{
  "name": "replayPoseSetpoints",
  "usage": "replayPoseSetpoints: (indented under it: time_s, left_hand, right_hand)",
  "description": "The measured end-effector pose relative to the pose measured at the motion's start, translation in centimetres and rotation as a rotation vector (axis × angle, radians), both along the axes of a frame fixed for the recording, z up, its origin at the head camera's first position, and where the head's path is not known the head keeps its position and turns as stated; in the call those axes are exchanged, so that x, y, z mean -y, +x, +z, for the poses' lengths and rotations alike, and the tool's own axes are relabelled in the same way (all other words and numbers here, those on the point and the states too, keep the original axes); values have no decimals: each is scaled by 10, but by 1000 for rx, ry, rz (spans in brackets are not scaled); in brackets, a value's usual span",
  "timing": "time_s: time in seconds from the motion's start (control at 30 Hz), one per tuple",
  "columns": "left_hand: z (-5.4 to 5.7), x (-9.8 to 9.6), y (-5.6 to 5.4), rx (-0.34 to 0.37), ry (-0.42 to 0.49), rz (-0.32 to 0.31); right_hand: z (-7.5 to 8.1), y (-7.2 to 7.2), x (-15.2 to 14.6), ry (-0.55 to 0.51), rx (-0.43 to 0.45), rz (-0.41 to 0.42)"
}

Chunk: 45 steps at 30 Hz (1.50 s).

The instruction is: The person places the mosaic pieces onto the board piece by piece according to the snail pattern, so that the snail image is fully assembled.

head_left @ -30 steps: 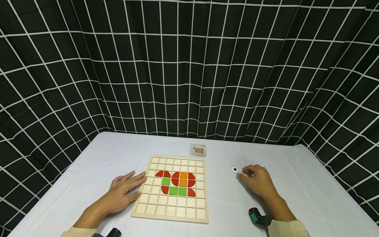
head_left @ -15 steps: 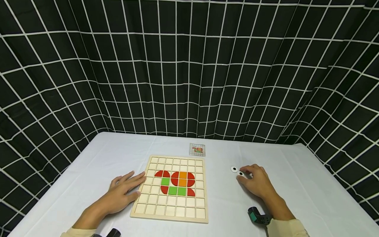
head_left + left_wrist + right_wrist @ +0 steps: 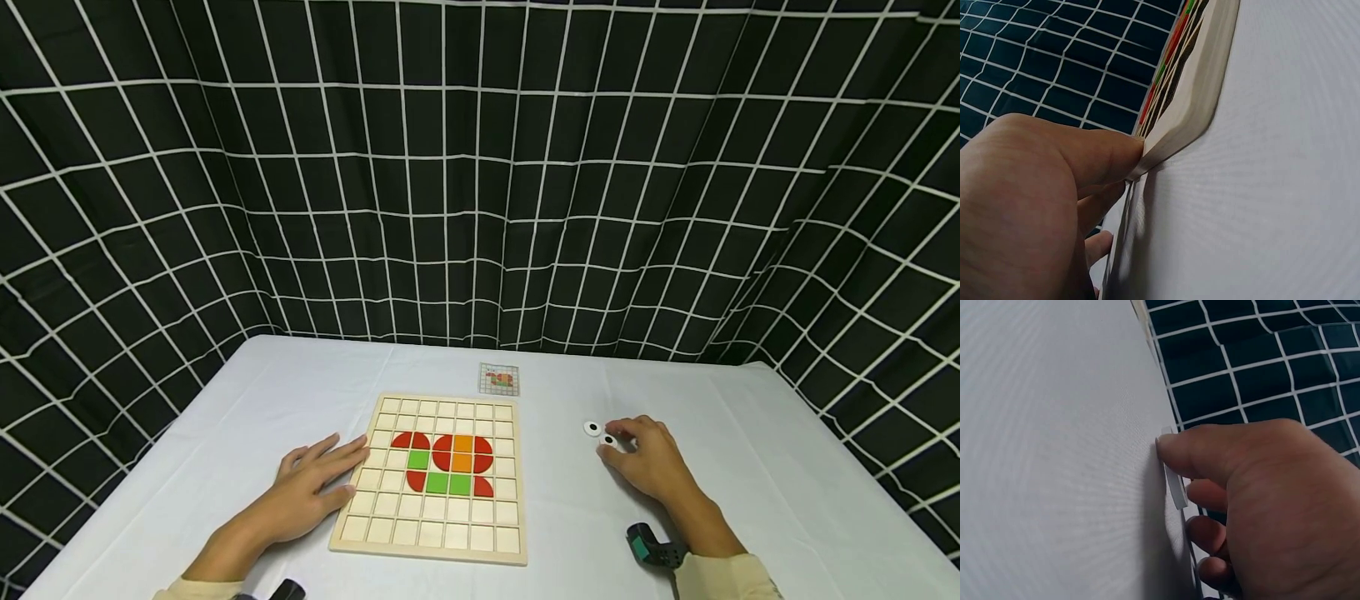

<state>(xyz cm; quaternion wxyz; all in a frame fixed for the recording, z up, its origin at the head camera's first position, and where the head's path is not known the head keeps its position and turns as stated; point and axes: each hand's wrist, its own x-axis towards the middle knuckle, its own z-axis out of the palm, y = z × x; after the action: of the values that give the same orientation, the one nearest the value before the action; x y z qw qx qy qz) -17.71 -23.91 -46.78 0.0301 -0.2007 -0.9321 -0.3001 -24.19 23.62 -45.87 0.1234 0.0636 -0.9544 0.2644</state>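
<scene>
A wooden grid board point(image 3: 426, 531) lies on the white table, with red, orange and green tiles in some of its cells. My left hand point(image 3: 303, 492) rests at its left side, fingers extended; in the left wrist view the thumb point(image 3: 1110, 153) touches the board's edge point(image 3: 1200, 94). Right of the board are two white round pieces with black dots, like eyes. One eye piece point(image 3: 592, 428) lies flat on the cloth. Just beside it, my right hand point(image 3: 651, 458) pinches the other eye piece point(image 3: 609, 439) between thumb and forefinger. The right wrist view shows that white disc point(image 3: 1175, 487) edge-on.
A small picture card point(image 3: 498, 379) with a similar coloured pattern lies behind the board. White cloth point(image 3: 570, 517) covers the table. A black curtain point(image 3: 465, 183) with white grid lines surrounds its back and sides.
My right hand has shifted slightly; the disc between its fingers, barely visible at first, now shows its dotted face beside the other eye piece. My left hand has stayed in place.
</scene>
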Motion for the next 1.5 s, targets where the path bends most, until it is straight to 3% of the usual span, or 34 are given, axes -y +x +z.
replayPoseSetpoints:
  time_s: [0.37,0.7,1.07,1.5]
  left_hand:
    - [0,1,0,1,-12,4]
    - [0,0,1,5,2,-2]
    - [1,0,1,-11,-1,7]
    - [-1,1,-2,-10,-16,1]
  right_hand:
    - [1,2,1,-8,-43,21]
    - [7,3,8,-46,-241,117]
    - [24,4,31,-103,-418,238]
    - [40,-1,73,-144,-489,313]
